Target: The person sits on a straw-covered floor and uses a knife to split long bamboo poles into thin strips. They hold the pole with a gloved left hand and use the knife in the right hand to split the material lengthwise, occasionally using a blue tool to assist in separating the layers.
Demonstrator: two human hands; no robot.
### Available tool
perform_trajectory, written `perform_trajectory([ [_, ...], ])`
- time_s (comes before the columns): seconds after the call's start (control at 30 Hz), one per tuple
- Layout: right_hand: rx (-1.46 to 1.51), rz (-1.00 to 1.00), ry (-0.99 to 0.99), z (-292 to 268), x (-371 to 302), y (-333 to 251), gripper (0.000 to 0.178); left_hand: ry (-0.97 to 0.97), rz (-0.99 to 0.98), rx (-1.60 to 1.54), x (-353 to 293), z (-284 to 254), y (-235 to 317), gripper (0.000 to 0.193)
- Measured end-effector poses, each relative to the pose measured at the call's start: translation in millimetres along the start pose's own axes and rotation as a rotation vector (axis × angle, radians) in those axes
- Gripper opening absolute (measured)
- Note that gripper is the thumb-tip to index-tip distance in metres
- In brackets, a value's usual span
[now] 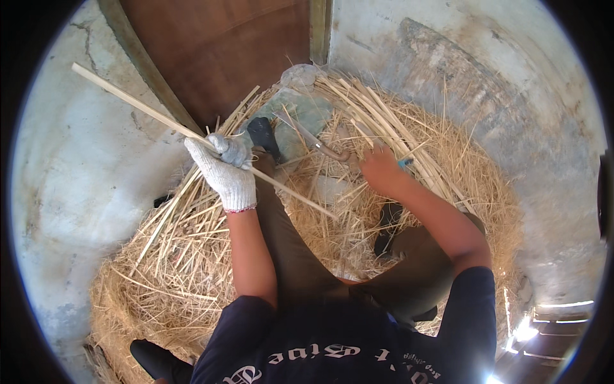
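My left hand (224, 169), in a white knitted glove with grey on the fingers, is closed around a long pale strip of split bamboo (137, 104). The strip slants from the upper left down to the right, ending above the shavings between my legs. Bare, my right hand (382, 169) is curled closed over the right side of the pile. A blurred greyish blade (363, 132) extends beyond its fingers and a bit of blue (405, 162) shows at its side, apparently a knife in my grip. Left of it lies a sickle-like knife (313, 139) with a curved brown handle.
Bamboo strips (384, 118) lie in a bundle behind my right hand, and more strips (185, 217) lie to the left. Thin shavings (480, 173) cover the floor around my legs. A greenish stone slab (294, 118), a brown door panel (224, 51) and weathered walls (70, 160) surround me.
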State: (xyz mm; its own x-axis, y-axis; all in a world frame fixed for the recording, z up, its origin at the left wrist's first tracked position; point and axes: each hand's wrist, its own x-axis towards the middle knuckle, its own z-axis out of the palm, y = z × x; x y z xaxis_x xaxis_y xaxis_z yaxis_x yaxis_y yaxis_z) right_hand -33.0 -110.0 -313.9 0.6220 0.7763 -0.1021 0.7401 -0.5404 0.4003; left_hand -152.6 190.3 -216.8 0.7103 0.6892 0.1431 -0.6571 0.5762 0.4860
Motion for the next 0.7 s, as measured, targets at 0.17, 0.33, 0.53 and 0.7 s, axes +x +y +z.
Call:
perform_trajectory([
  [0.17,0.778,0.252,-0.136,-133,34,7,0.026,-0.199,-0.052,0.054,-40,35,23,0.052],
  [0.33,0.855,0.361,0.413,-140,40,-1,0.024,-0.269,-0.010,0.121,-88,65,51,0.048],
  [0.53,1.363,0.237,0.609,-120,26,26,0.021,-0.347,0.094,0.272,-133,109,65,0.047],
  [0.7,2.269,-0.235,0.489,-155,-24,44,0.039,-0.759,-0.263,0.204,-131,161,31,0.050],
])
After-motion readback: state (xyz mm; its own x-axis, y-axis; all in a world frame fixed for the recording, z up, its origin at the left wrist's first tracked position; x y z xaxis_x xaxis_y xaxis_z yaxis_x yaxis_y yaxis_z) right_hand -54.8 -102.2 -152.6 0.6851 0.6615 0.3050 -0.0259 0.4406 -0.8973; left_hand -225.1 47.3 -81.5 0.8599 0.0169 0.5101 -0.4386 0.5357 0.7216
